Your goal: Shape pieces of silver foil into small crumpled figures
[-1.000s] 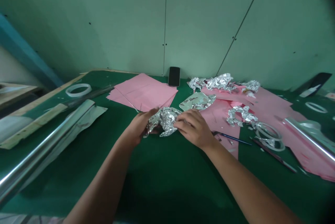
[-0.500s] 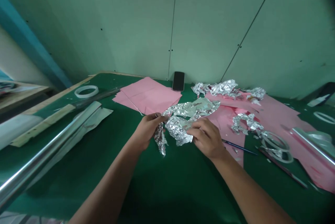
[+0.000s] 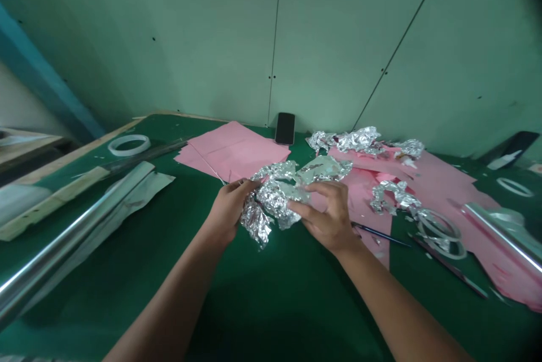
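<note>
The step in hand is the two-handed working of a crumpled aluminium foil sheet (image 3: 275, 198), which is being held above the bench (image 3: 271, 300), between the hands and near the edge of a pink paper sheet (image 3: 231, 150). The left hand (image 3: 231, 209) is closing on the sheet's near-left side, with the fingers curled over it and pressing it against the palm. A twisted foil tail (image 3: 255, 225) is hanging below this hand. The right hand (image 3: 326, 218) is bearing on the sheet from the opposite side, with its fingers partly spread across the foil; its thumb is hidden, so a true pinch cannot be confirmed. A flatter foil flap (image 3: 324, 169) is extending beyond the right hand, and neither hand is securing it. Any further folding therefore calls for one hand to shift onto this flap. Other crumpled foil pieces (image 3: 351, 140) are lying beyond the hands, and a paintbrush (image 3: 379, 232) is resting to the right.
</note>
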Tool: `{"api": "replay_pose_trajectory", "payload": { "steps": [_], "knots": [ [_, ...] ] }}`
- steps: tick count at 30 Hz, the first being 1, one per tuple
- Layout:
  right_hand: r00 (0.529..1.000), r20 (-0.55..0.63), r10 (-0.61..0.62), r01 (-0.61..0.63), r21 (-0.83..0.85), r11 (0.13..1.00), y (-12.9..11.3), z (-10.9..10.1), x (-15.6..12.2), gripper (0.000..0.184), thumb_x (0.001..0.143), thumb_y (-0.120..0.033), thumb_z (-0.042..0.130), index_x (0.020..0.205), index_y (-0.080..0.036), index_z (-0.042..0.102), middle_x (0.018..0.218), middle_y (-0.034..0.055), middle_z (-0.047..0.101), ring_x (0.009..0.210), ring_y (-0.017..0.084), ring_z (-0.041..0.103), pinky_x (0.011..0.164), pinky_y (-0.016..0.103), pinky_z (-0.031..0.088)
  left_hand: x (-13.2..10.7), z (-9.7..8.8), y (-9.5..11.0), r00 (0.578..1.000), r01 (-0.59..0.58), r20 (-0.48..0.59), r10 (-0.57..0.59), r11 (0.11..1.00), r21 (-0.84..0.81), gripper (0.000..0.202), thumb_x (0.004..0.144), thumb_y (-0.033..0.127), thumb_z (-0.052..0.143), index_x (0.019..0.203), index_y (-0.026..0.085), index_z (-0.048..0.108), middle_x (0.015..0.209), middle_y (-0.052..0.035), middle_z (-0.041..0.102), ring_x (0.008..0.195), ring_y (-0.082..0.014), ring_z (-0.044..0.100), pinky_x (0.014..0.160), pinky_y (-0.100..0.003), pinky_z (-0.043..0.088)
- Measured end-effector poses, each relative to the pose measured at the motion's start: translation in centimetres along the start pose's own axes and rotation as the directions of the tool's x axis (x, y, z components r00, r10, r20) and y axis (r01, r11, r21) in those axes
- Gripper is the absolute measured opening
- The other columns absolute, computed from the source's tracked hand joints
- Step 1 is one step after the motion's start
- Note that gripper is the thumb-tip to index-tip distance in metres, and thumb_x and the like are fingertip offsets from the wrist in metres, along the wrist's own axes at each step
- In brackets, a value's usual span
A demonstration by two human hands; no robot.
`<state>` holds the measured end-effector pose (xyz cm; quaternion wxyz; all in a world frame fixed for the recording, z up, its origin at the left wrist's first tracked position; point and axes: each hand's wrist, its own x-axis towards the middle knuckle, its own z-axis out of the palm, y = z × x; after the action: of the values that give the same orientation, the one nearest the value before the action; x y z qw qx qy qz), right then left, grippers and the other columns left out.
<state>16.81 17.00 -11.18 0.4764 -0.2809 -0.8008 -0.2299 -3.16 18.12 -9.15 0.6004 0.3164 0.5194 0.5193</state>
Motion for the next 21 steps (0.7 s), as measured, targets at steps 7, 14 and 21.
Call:
{"api": "replay_pose_trajectory", "payload": {
  "steps": [7,14,21],
  "knots": [
    [0.786,0.195,0.587,-0.599,0.477,0.643,-0.8,-0.1,-0.7,0.021,0.083,-0.027,0.059,0.103,-0.023,0.054,0.089,0.0038,0.055,0.084,0.02,0.055,0.074,0.035,0.047,-0.1,0.3,0.1,0.997,-0.074,-0.019,0.072,0.992,-0.104,0.027,0.07,0.033,0.075,0.086,0.012,0.068,0.073,-0.0044,0.065,0.056,-0.0115,0.059,0.05,-0.023,0.044],
    [0.623,0.404,0.67,-0.781,0.375,0.5,-1.4,0.9,-0.5,0.034,0.083,-0.042,0.06,0.061,-0.021,0.046,0.061,-0.0024,0.044,0.058,0.013,0.043,0.054,0.025,0.033,-0.3,0.8,-0.2,0.971,-0.232,0.046,0.234,0.972,-0.037,0.026,0.068,0.034,0.077,0.078,0.014,0.063,0.07,-0.0012,0.062,0.056,-0.0122,0.06,0.057,-0.026,0.048],
    [0.692,0.451,0.564,-0.722,0.401,0.565,-0.7,0.6,-1.0,0.042,0.085,-0.037,0.058,0.057,-0.022,0.031,0.056,-0.0045,0.033,0.056,0.011,0.035,0.053,0.025,0.027,-0.2,0.7,-0.3,0.968,-0.25,-0.013,0.25,0.965,-0.084,0.026,0.07,0.034,0.075,0.081,0.014,0.062,0.071,0.0002,0.059,0.057,-0.0114,0.059,0.053,-0.024,0.048]
  ]
}}
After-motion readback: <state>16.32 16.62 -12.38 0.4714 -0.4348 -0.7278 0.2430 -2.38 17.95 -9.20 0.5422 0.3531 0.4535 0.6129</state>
